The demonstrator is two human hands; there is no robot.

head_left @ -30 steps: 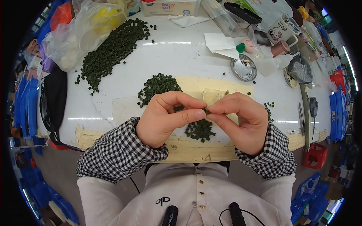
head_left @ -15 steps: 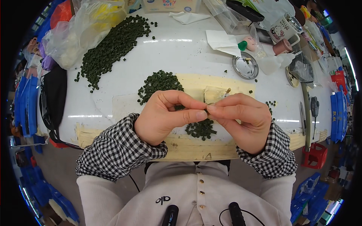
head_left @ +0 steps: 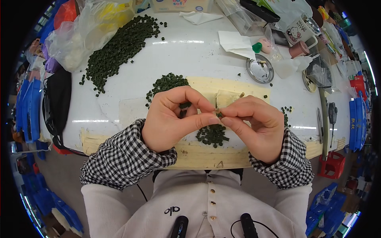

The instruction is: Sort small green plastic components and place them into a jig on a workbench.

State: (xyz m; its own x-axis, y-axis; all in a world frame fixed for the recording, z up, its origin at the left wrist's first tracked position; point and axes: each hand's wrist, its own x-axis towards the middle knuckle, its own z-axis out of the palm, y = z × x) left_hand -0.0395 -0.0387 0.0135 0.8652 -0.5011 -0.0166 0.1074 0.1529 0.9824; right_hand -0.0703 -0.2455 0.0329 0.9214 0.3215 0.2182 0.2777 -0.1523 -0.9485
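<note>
Over the front of the table, my left hand (head_left: 168, 123) and my right hand (head_left: 260, 129) meet fingertip to fingertip. Each is closed in a pinch on a small dark green piece (head_left: 218, 114), mostly hidden between thumbs and forefingers. Beneath the fingertips lies a small heap of dark green pellets (head_left: 212, 135). A larger heap of green pellets (head_left: 166, 83) sits just beyond my left hand, partly covered by it. Behind my right fingers is a cream-coloured block (head_left: 228, 97) on a pale yellow sheet (head_left: 206, 84).
A long pile of green pellets (head_left: 119, 51) spreads at the far left beside clear plastic bags (head_left: 67, 47). To the right are a round metal dish (head_left: 260, 69), white tissue (head_left: 236, 43), a pink thread spool (head_left: 299, 49), a mug (head_left: 297, 31) and tweezers (head_left: 319, 125).
Both hands have stayed together at nearly the same spot. The fingers have shifted and the gap inside each pinch is wider, so the small green piece shows more now.
</note>
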